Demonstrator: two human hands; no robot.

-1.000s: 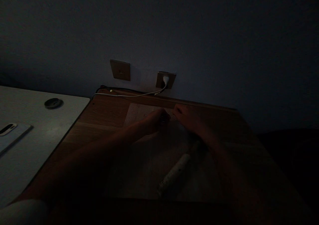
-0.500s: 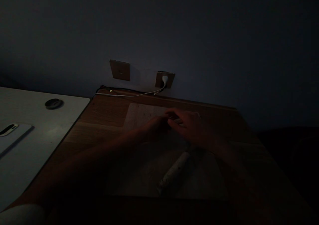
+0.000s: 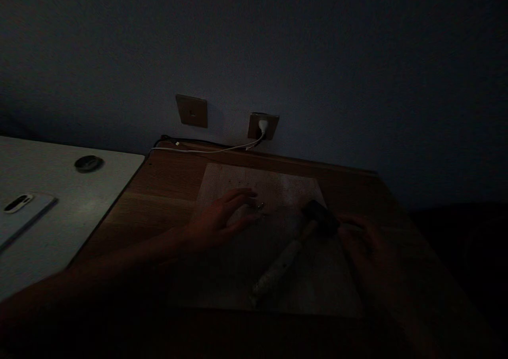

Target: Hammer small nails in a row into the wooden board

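The scene is very dark. My left hand (image 3: 222, 218) rests on a pale board (image 3: 278, 187) lying on the wooden table (image 3: 166, 181). Its thumb and fingertips are pinched around a small shiny metal piece (image 3: 260, 206) that stands on the board. A hammer lies diagonally across the board, with its dark head (image 3: 319, 213) at the far right and its pale handle (image 3: 278, 274) pointing toward me. My right hand (image 3: 361, 237) sits just right of the hammer head, apart from it. Its fingers are loosely bent with nothing in them.
A white cable (image 3: 206, 150) runs along the table's back edge to a plug in a wall socket (image 3: 263, 125), and a wall switch plate (image 3: 192, 110) is beside it. On the white table (image 3: 59, 200) to the left lie a phone (image 3: 21, 211) and a dark round object (image 3: 89, 163).
My right hand has drawn back from my left hand's fingertips to the right, uncovering the hammer head. My left hand has stayed on the board, pinching the small metal piece.
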